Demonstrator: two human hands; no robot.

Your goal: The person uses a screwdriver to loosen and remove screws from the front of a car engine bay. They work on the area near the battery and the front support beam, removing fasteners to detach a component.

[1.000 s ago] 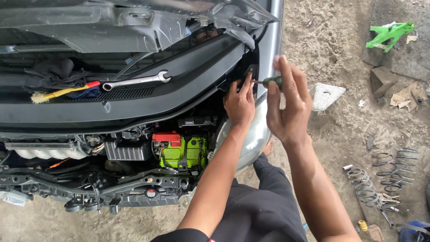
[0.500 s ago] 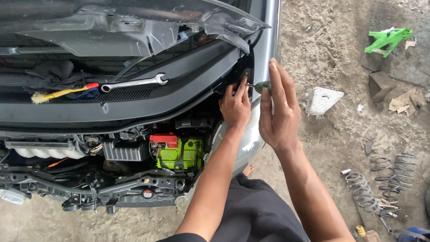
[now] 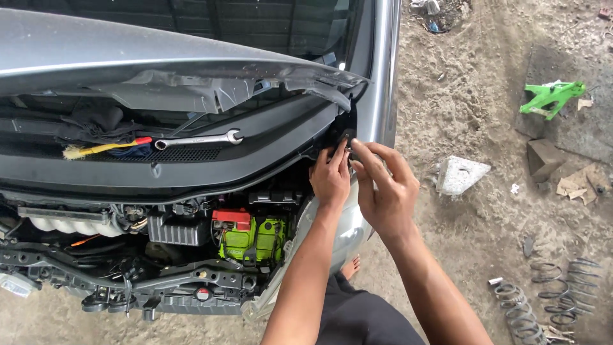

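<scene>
— Where are the hands working?

— At the black cowl corner (image 3: pixel 341 131), at about two o'clock from the engine bay, just under the raised hood's edge. The left hand (image 3: pixel 330 176) rests flat on that corner, fingers loosely curled against the plastic, holding nothing I can make out. The right hand (image 3: pixel 383 185) sits just beside it at three o'clock, its grip pinched: thumb and forefinger closed on something small and dark; what it is, I cannot tell.

— And around them?

— At nine o'clock a silver wrench (image 3: pixel 198 138) lies on the cowl panel, a yellow-handled brush (image 3: pixel 102 149) beyond it. At seven o'clock sits the green battery (image 3: pixel 252 239). On the dirt floor: a pale concrete block (image 3: pixel 461 174) at three o'clock, coil springs (image 3: pixel 549 294) at five.
</scene>
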